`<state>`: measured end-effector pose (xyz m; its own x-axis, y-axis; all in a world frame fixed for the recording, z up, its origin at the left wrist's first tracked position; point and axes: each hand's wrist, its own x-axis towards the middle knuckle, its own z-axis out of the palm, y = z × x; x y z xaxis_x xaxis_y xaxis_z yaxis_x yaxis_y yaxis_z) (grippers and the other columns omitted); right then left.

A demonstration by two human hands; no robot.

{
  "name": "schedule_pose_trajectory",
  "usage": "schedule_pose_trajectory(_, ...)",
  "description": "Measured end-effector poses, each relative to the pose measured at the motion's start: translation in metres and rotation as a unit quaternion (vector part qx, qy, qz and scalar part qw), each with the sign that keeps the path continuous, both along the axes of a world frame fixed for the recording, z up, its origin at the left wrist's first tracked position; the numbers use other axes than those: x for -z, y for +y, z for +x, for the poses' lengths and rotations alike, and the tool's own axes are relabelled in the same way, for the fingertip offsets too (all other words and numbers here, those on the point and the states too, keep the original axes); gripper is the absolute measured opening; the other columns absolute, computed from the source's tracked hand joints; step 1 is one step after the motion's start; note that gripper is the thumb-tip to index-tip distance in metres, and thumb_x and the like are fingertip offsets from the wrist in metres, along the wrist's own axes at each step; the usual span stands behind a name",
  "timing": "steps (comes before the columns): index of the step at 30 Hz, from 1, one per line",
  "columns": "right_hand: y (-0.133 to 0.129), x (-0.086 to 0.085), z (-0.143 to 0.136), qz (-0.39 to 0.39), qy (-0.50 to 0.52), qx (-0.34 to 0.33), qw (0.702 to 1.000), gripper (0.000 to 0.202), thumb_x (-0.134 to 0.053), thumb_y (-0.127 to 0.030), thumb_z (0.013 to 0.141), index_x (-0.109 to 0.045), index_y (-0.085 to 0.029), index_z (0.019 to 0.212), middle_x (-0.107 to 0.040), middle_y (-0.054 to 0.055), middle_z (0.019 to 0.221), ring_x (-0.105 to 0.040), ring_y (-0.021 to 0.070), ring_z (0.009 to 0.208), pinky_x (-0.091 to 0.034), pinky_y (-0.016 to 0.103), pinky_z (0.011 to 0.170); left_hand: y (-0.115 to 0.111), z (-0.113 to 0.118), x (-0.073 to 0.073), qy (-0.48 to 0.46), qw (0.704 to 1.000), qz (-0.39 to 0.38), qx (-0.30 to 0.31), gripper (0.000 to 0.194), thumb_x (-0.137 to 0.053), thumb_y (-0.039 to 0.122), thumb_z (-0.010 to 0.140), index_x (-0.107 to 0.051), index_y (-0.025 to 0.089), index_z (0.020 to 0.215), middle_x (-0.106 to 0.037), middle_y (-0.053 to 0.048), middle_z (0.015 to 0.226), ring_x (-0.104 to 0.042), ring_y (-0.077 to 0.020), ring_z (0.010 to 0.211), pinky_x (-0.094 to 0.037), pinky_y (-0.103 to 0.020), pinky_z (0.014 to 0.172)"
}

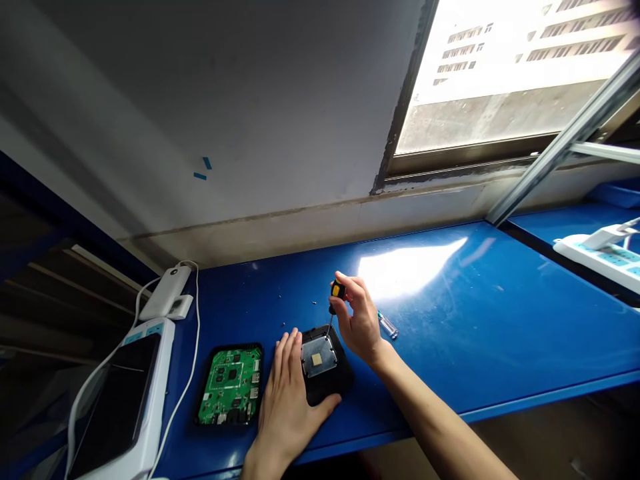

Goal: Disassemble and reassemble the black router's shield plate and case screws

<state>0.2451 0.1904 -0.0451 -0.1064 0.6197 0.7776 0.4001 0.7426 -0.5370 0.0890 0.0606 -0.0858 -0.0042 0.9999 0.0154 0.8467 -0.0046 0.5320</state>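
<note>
My right hand (357,320) is closed around a yellow and black screwdriver (338,291), whose shaft points down to the upper edge of a metal plate (320,355). That plate, with a small beige square on it, sits in a black casing (341,380). Resting on the casing's left side is my left hand (290,393), fingers stretched out and thumb spread along the near edge. A green circuit board (231,381) lies in a second black shell to the left. Behind my right wrist is a clear-handled tool (388,325).
Small screws (314,303) lie on the blue table (435,347) beyond the casing. At the left are a power strip (163,357), a dark-screened phone (120,407), a white adapter (167,291) and cables. Another power strip (600,257) sits far right, past a metal post (550,150).
</note>
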Motion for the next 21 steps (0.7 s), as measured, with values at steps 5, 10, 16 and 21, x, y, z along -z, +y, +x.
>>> schedule_pose_trajectory(5, -0.0003, 0.0006, 0.0, -0.006, -0.012, -0.001, 1.0, 0.04, -0.047, -0.024, 0.105, -0.043, -0.031, 0.144, -0.058, 0.005, 0.107, -0.063, 0.0149, 0.081, -0.061, 0.032, 0.071, -0.0003, -0.0014, 0.0031, -0.005, 1.0, 0.006, -0.002, 0.102, -0.072, 0.047, 0.078, -0.013, 0.028, 0.159, -0.029, -0.012, 0.168, -0.02, -0.0383, 0.156, -0.031, -0.063, 0.122)
schedule_pose_trajectory(10, -0.0002, 0.0033, 0.0011, -0.015, 0.002, -0.016, 1.0, 0.04, -0.049, -0.024, 0.104, -0.044, -0.032, 0.143, -0.058, 0.006, 0.109, -0.063, 0.0151, 0.082, -0.062, 0.032, 0.07, -0.0007, -0.0014, 0.0006, -0.012, 1.0, 0.004, -0.001, 0.1, -0.073, 0.045, 0.079, -0.015, 0.028, 0.158, -0.029, -0.011, 0.168, -0.019, -0.0364, 0.157, -0.031, -0.061, 0.122)
schedule_pose_trajectory(16, -0.0004, 0.0077, 0.0024, -0.039, 0.007, -0.019, 0.999, 0.038, -0.048, -0.026, 0.104, -0.045, -0.032, 0.142, -0.057, 0.007, 0.112, -0.064, 0.0173, 0.089, -0.063, 0.035, 0.072, -0.0012, -0.0027, -0.0004, -0.025, 1.0, 0.003, 0.001, 0.099, -0.074, 0.047, 0.079, -0.016, 0.031, 0.158, -0.029, -0.009, 0.168, -0.019, -0.0369, 0.157, -0.031, -0.062, 0.122)
schedule_pose_trajectory(21, -0.0003, 0.0083, 0.002, -0.04, 0.002, -0.022, 0.999, 0.038, -0.048, -0.027, 0.104, -0.045, -0.031, 0.142, -0.057, 0.007, 0.113, -0.065, 0.0179, 0.091, -0.064, 0.036, 0.073, -0.0003, -0.0028, -0.0012, -0.022, 1.0, 0.006, 0.001, 0.098, -0.074, 0.046, 0.078, -0.018, 0.03, 0.157, -0.03, -0.01, 0.168, -0.02, -0.0372, 0.157, -0.03, -0.061, 0.122)
